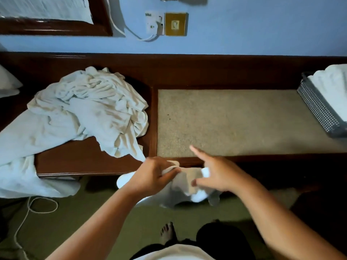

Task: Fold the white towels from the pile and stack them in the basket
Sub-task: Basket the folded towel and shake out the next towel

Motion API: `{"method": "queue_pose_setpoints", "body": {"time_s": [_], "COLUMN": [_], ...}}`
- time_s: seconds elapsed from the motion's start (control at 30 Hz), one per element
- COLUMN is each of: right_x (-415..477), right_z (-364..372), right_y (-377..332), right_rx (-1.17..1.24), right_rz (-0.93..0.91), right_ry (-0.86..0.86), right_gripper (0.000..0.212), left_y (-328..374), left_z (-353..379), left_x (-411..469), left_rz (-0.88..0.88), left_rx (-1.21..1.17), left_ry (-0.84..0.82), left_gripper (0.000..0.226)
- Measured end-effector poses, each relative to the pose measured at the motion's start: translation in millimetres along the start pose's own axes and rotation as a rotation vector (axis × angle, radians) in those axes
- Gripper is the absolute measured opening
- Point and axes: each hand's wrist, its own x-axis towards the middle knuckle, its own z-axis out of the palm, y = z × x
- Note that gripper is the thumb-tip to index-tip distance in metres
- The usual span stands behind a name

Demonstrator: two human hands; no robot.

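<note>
A crumpled pile of white towels (90,107) lies on the dark wooden bench at the left and spills over its left edge. One white towel (185,186) hangs in front of the bench edge. My left hand (154,175) grips its upper edge, with cloth trailing back to the pile. My right hand (214,173) is on the towel's right side, thumb under the cloth, index finger stretched out towards the pad. A grey perforated metal basket (317,109) stands at the far right and holds folded white towels (332,87).
A beige padded panel (234,121) fills the bench top between pile and basket. Behind is a blue wall with a socket and cable (155,23). A white cord (33,207) lies on the green floor at left. My bare foot (167,233) shows below.
</note>
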Motion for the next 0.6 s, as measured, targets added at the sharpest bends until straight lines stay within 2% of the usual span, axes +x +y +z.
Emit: {"method": "queue_pose_setpoints", "body": {"time_s": [0.03, 0.07, 0.13, 0.17, 0.2, 0.3, 0.4, 0.47, 0.6], "right_x": [3.1, 6.6, 12.9, 13.8, 15.2, 15.9, 16.1, 18.2, 24.7], "right_z": [7.2, 13.4, 17.8, 15.1, 12.4, -0.1, -5.6, -7.2, -9.1], "right_y": [-11.1, -17.9, -21.3, -19.8, -16.0, -6.5, 1.2, 5.2, 14.9], "right_rx": [0.071, 0.168, 0.282, 0.291, 0.283, 0.227, 0.222, 0.227, 0.218], "right_rz": [-0.034, -0.07, -0.158, -0.182, -0.185, -0.222, -0.245, -0.239, -0.189], "right_ry": [-0.032, -0.053, -0.042, -0.017, 0.009, 0.121, 0.188, 0.176, 0.174], "right_gripper": [0.101, 0.089, 0.038, 0.019, 0.011, 0.013, 0.026, 0.031, 0.034], "left_y": [11.0, 19.9, 31.5, 29.9, 26.2, -7.4, -37.7, -49.7, -63.9], "left_z": [-2.5, -5.4, -13.1, -15.8, -19.9, -26.8, -30.1, -30.3, -34.9], "left_x": [5.1, 8.5, 10.2, 8.3, 5.2, -1.7, -9.7, -18.0, -22.7], "left_rz": [0.056, 0.106, 0.153, 0.14, 0.111, 0.003, -0.184, -0.261, -0.274], "left_rx": [-0.017, -0.016, -0.038, -0.05, -0.026, 0.312, 0.639, 0.663, 0.588], "left_ry": [-0.05, -0.088, -0.102, -0.091, -0.083, -0.096, -0.171, -0.14, 0.021], "left_gripper": [0.037, 0.035, 0.024, 0.018, 0.018, 0.031, 0.031, 0.032, 0.028]}}
